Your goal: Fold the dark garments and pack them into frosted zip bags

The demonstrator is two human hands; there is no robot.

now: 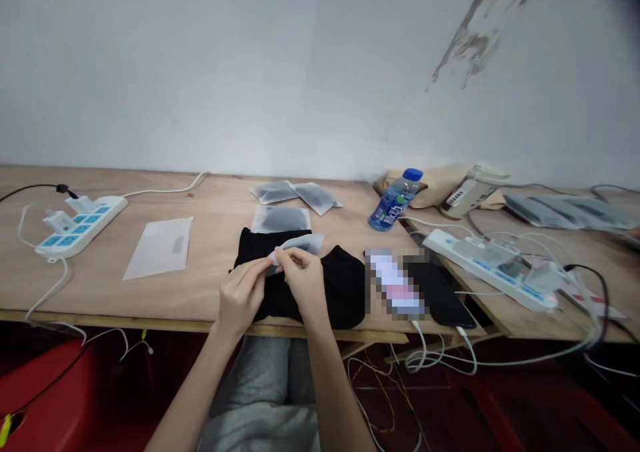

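Observation:
Both of my hands meet at the near edge of a frosted plastic bag [305,243], above a black cloth [345,285] spread at the table's front edge. My left hand [243,292] pinches the bag's left end. The fingers of my right hand [303,275] close on the same end, close beside the left fingertips. The bag tilts up and away to the right; what is inside it is hard to make out. Just behind lies another frosted bag [281,219] with something dark inside, and farther back are two more filled bags [316,197].
A flat white bag [159,247] and a power strip [83,225] lie to the left. On the right are a blue-capped bottle [395,199], a pixelated phone [395,284], a black phone [440,292], a second power strip [490,272], a coffee cup [473,189] and loose cables.

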